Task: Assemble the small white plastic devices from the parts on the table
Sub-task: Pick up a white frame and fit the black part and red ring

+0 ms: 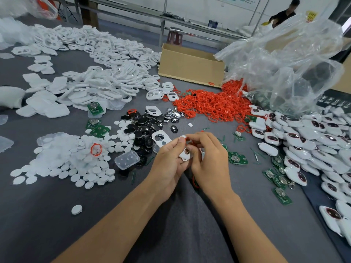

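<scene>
My left hand (168, 160) and my right hand (209, 154) meet over the middle of the grey table, both gripping one small white plastic shell (184, 154). A red rubber ring (188, 139) shows between my fingertips at the shell's top. My fingers hide most of the shell. Around them lie loose parts: white round discs (72, 164), black glossy inserts (144, 126), a heap of red rings (210, 105), green circuit boards (237, 158), and a white faceplate (161, 138) just left of my left hand.
Heaps of white shells (95, 80) cover the far left. Assembled white devices (313, 141) pile up at the right. A cardboard box (190, 65) and a clear plastic bag (284, 57) stand behind. A person (284, 13) stands far back right.
</scene>
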{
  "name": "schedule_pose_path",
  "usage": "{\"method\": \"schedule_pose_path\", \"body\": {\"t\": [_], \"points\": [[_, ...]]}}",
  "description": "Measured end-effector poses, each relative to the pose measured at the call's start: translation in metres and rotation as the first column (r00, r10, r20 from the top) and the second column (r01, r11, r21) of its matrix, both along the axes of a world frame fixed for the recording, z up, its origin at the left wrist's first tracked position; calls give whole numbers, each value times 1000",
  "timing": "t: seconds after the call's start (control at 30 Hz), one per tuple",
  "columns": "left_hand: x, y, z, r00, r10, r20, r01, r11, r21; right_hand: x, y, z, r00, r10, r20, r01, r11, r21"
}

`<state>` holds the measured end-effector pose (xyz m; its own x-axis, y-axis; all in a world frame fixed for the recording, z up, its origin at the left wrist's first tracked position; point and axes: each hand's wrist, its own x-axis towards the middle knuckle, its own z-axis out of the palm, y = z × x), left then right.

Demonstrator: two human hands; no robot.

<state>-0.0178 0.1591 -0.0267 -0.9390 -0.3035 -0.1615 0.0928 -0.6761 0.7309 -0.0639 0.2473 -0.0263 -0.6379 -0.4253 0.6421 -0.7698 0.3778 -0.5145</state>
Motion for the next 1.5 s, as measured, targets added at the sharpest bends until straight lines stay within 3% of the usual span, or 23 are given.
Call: {"method": "schedule_pose_path", "body": {"t": [0.37,0.53,0.7,0.93,1.03,1.13,1.23,1.3,1.37,1.5], "points": [[0,-1,-2,1000,-4,-20,4,999,-39,-1,-1,-1,1000,-1,-2,1,1000,0],[-1,0,-4,999,34,1,-34,991,-132,-1,0,-2,1000,2,7,-2,999,-41],[1,0,-5,998,55,5,-54,983,-176,-4,0,-4,998,-11,62,19,993,-119],[0,-1,-7,996,92,16,-87,975,-203,-4,0,-4,998,-9,68,16,994,-110],[1,-2,-8,997,73,-17,-75,977,-200,-4,-1,-2,988,18,156,4,990,-140],[3,-2,-6,997,55,-57,-67,967,-246,-6,1,0,918,115,378,-16,967,-254],[3,-2,-5,997,56,-58,-71,951,-302,-9,4,3,715,306,629,-45,918,-395],[4,-1,-4,996,55,-65,-74,936,-344,-10,5,3,574,398,715,-38,886,-463],[5,1,-4,995,61,-83,-89,914,-395,-9,4,4,526,405,747,-35,889,-457],[6,3,-6,988,88,-123,-134,888,-441,-4,-1,5,730,209,651,-38,963,-267]]}}
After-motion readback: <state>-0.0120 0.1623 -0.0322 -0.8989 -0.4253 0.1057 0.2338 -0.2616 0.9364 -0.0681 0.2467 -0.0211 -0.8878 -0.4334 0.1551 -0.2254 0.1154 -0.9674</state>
